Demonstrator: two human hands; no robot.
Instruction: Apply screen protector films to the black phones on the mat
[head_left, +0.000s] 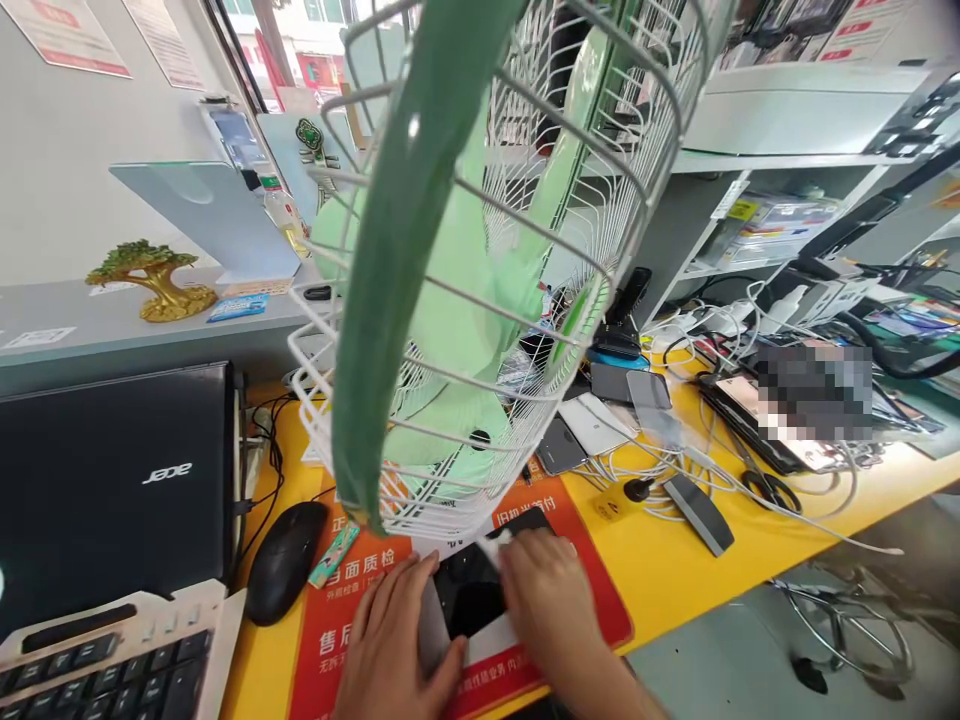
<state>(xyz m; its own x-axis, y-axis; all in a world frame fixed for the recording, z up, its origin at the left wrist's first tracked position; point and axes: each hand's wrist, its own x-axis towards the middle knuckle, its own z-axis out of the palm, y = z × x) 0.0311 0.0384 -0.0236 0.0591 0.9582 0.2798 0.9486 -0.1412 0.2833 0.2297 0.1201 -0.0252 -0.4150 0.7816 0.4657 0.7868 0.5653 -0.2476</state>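
Note:
A device with a dark glossy screen point(469, 590), which looks like a phone or small tablet, lies on a red printed mat point(322, 670). My left hand point(401, 635) grips its left side, fingers along the far edge and thumb at the near edge. Over the screen's right part, my right hand point(547, 590) is closed on a small white wipe point(491, 545) that sticks out by the fingertips. The right hand is slightly blurred and covers part of the device.
A green fan point(450, 300) in a white wire cage looms close above the hands. At left are a black mouse point(285, 562), a keyboard point(112, 670) and an Acer laptop point(112, 480). Right of the mat lie phones point(596, 422), white cables, scissors point(769, 485) and a yellow bottle point(619, 500).

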